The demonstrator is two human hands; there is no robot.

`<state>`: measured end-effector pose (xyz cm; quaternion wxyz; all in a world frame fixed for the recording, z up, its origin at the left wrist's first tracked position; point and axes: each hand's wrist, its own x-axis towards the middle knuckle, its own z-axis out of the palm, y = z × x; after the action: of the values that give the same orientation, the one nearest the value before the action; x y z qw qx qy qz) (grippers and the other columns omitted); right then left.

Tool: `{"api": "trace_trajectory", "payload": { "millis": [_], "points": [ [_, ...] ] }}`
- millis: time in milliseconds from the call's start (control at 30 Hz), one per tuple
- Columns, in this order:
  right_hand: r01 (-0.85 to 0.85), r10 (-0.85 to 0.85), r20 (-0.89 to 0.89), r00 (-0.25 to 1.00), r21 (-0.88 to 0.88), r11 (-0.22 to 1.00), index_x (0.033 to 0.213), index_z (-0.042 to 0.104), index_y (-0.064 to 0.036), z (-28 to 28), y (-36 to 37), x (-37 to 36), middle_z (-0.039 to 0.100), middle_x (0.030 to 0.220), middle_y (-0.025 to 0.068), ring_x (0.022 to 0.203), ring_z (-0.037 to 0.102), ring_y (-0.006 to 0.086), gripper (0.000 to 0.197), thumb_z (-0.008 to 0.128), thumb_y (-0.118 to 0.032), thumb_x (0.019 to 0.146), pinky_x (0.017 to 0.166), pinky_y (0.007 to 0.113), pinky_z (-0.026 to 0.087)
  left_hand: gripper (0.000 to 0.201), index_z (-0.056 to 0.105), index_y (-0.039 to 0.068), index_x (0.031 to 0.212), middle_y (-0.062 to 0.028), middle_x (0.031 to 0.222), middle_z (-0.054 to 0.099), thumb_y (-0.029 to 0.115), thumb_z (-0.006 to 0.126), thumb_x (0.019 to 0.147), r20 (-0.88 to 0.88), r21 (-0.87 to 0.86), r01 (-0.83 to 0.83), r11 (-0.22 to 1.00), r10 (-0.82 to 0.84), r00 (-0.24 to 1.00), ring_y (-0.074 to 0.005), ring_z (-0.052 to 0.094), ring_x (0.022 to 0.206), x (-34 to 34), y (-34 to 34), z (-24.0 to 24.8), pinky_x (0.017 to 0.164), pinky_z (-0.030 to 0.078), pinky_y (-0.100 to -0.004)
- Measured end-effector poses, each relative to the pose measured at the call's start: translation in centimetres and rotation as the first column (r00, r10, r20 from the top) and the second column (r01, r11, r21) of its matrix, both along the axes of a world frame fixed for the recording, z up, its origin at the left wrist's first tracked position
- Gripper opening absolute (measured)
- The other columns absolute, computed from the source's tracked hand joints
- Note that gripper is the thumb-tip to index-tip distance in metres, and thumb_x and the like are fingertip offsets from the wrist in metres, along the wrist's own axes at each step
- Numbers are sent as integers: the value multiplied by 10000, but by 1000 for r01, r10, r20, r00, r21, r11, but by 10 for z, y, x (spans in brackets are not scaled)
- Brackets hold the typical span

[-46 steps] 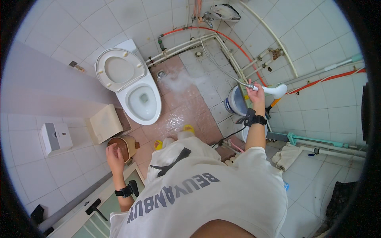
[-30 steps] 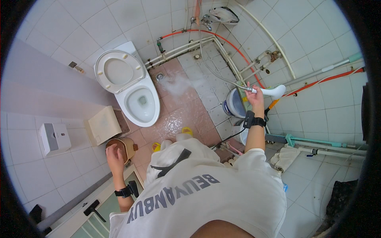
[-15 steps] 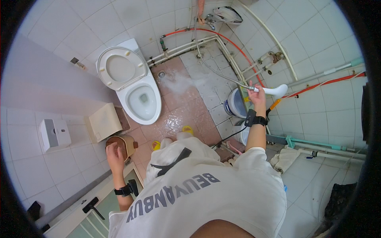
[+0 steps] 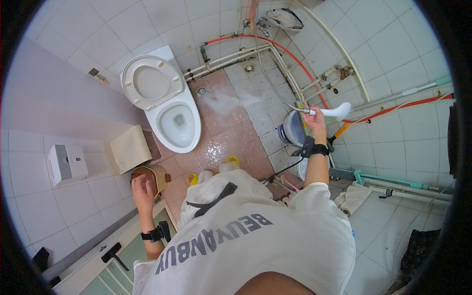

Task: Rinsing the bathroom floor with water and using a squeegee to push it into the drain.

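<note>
Held out to the right, my right hand (image 4: pixel 313 119) is closed round the handle of a white shower head (image 4: pixel 337 112). A metal hose (image 4: pixel 273 86) runs from the handle up to the wall tap (image 4: pixel 264 23). My left hand (image 4: pixel 142 191) hangs at the left above a brown bin (image 4: pixel 158 180), its fingers loosely bent and apart, with nothing in them. Ahead, the pink and white floor tiles are wet, and a patch of whitish foam or water (image 4: pixel 223 102) spreads beside the floor drain (image 4: pixel 201 91). The white toilet (image 4: pixel 178 127) stands with its lid up.
Pale pipes (image 4: pixel 223 66) and a red hose (image 4: pixel 290 53) run along the walls. Buckets (image 4: pixel 293 129) stand beneath my right forearm. A paper dispenser (image 4: pixel 69 164) hangs on the left wall. Yellow slippers (image 4: pixel 233 160) are on my feet.
The shower head has shifted slightly left in my right hand, and the upper part of its metal hose has swung to the right. My left hand stays almost still.
</note>
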<state>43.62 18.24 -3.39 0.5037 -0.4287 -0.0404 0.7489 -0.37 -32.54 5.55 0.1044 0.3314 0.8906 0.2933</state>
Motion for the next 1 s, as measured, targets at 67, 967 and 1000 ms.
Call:
{"api": "trace_trajectory", "payload": {
  "millis": [67,967,1000],
  "points": [
    [-38,38,21,999,-12,999,888,495,-53,-7,0,-3,596,1064,135,1134,562,308,177,534,41,743,1000,582,376,203,557,-6,1062,-139,1030,537,57,547,869,-3,-16,6,1000,-6,1000,-249,583,812,0,2,3,711,490,-317],
    [132,-128,67,990,-65,989,982,492,-69,-17,-41,31,580,1061,100,1116,580,317,265,567,35,749,984,582,374,188,561,-25,1038,-154,999,537,43,536,864,-9,-27,41,999,-41,999,-296,576,877,-13,-9,-14,757,480,-341],
    [108,-103,82,991,-52,993,983,494,-72,-17,-45,31,581,1071,100,1115,581,313,265,568,35,752,984,584,374,188,561,-25,1038,-154,999,537,43,536,864,-7,-28,45,999,-45,999,-296,576,877,-13,-9,-15,757,480,-341]
  ]
}}
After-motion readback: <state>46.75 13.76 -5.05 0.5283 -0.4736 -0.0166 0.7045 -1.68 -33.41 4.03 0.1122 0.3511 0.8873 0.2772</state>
